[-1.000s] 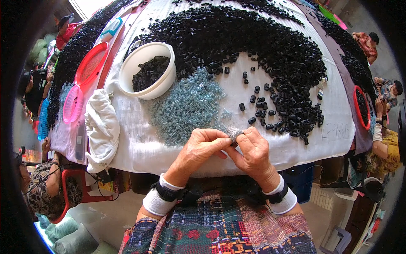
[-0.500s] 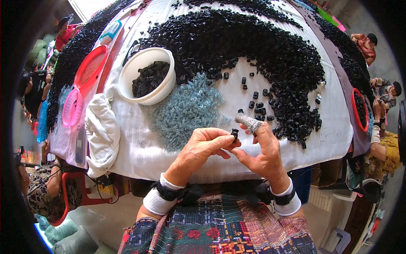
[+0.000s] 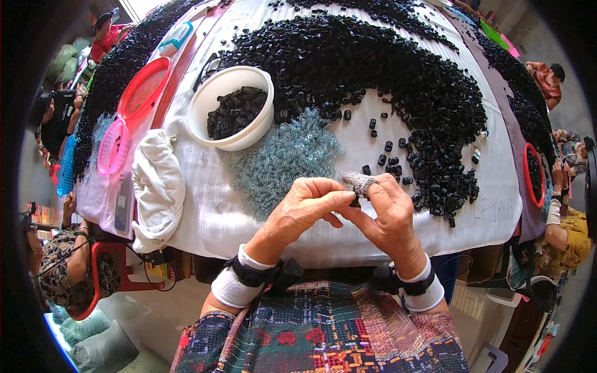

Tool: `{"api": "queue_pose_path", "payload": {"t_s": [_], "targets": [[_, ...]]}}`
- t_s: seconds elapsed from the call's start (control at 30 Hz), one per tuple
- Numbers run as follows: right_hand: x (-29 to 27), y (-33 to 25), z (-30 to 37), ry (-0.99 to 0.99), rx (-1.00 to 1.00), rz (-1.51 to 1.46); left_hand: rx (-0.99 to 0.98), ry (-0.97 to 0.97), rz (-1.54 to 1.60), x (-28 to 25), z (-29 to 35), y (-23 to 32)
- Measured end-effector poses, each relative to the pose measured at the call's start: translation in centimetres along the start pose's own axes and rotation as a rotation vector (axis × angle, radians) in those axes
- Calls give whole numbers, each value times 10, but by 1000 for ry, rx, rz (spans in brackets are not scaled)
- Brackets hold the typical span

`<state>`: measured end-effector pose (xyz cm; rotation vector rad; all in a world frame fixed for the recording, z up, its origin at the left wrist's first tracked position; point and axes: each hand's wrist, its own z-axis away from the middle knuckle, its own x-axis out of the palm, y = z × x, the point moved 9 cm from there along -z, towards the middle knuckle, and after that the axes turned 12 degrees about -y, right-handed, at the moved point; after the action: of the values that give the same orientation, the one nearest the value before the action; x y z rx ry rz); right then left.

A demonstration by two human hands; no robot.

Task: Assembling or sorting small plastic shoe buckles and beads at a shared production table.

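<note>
My left hand is closed in a pinch on a small black plastic part, mostly hidden by the fingertips. Against the same part press the thumb and index finger of my right hand, whose index finger wears a grey knitted finger cover. Just beyond my hands lies a heap of small pale-blue translucent pieces. Loose black plastic parts are scattered past my right hand, in front of a large curved heap of black parts.
Left of the blue heap stands a white bowl partly filled with black parts. A bunched white cloth, a pink basket and a red tray lie further left. Several people sit at both sides; a red-rimmed basket is at right.
My right index finger, raised and apart from the thumb before, has come down onto the black part at my left fingertips. The whole view has shifted slightly.
</note>
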<state>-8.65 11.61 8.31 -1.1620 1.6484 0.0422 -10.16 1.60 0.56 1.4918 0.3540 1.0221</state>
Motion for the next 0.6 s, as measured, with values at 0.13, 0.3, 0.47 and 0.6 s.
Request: {"api": "queue_pose_path", "payload": {"t_s": [0.13, 0.3, 0.47, 0.6], "targets": [[2, 1, 3, 62, -4, 28, 21, 2, 95, -3, -3, -4], [-4, 14, -5, 21, 145, -104, 40, 56, 154, -13, 3, -3], [-16, 62, 19, 216, 297, -154, 301, 187, 298, -51, 16, 28], [-2, 70, 21, 142, 362, -183, 401, 286, 390, -88, 27, 48]]}}
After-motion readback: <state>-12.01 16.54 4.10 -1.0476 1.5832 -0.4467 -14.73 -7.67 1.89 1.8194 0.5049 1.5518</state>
